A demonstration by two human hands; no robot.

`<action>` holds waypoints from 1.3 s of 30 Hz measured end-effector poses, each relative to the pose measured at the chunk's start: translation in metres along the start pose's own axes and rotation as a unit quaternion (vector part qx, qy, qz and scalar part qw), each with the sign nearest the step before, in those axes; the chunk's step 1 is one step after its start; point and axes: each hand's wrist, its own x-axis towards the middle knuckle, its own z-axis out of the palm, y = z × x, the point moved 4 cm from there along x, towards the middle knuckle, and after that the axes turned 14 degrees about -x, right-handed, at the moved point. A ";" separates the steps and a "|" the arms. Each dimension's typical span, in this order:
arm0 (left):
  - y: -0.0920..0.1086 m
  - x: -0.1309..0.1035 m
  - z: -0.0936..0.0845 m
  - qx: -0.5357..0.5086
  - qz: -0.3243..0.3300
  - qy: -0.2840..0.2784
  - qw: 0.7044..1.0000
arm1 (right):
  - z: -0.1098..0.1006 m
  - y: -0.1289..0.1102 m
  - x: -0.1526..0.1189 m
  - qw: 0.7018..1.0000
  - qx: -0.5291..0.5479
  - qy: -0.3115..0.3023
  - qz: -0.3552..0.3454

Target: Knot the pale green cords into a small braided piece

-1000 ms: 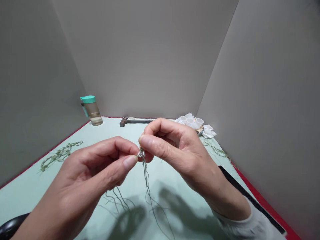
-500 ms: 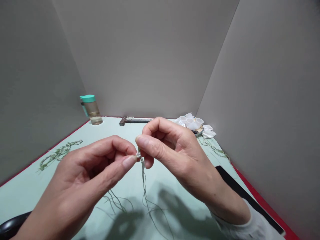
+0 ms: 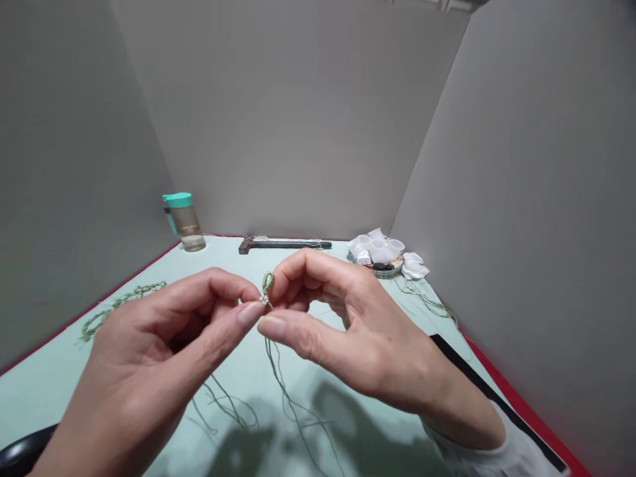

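Observation:
A small piece of knotted green cord (image 3: pixel 268 281) ends in a loop at its top, with a cluster of tiny white beads (image 3: pixel 264 299) just below. My left hand (image 3: pixel 163 344) pinches it by the beads between thumb and forefinger. Close on its right side is my right hand (image 3: pixel 348 318), its curled forefinger beside the loop and its thumb below, with a gap between them. Long thin green cord strands (image 3: pixel 283 391) hang from the piece toward the table. More loose strands (image 3: pixel 228 404) show under my left hand.
Braided green cord (image 3: pixel 119 305) lies at the left, and loose green strands (image 3: pixel 427 298) at the right. Along the back stand a teal-lidded bottle (image 3: pixel 191 225), a hammer-shaped tool (image 3: pixel 288 244) and a basket (image 3: pixel 385 271) with white cups. A black flat object (image 3: pixel 477 377) lies right.
My right thumb and forefinger have moved apart and the thumb has dropped, so the green loop now shows. Both hands sit slightly further left in view, with the left still pinching.

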 end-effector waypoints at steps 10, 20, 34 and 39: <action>-0.001 0.000 0.003 -0.029 -0.052 0.003 0.998 | 0.002 0.002 -0.004 0.998 -0.002 0.016 -0.057; 0.005 0.007 0.007 -0.008 -0.035 0.011 0.999 | 0.004 0.008 0.000 0.998 0.016 0.016 -0.058; 0.005 0.011 0.000 0.033 0.015 -0.011 0.999 | 0.003 0.011 0.002 0.993 0.114 -0.028 0.011; 0.000 0.010 0.001 -0.004 -0.034 -0.075 0.997 | -0.001 0.006 0.001 0.998 0.064 -0.010 -0.007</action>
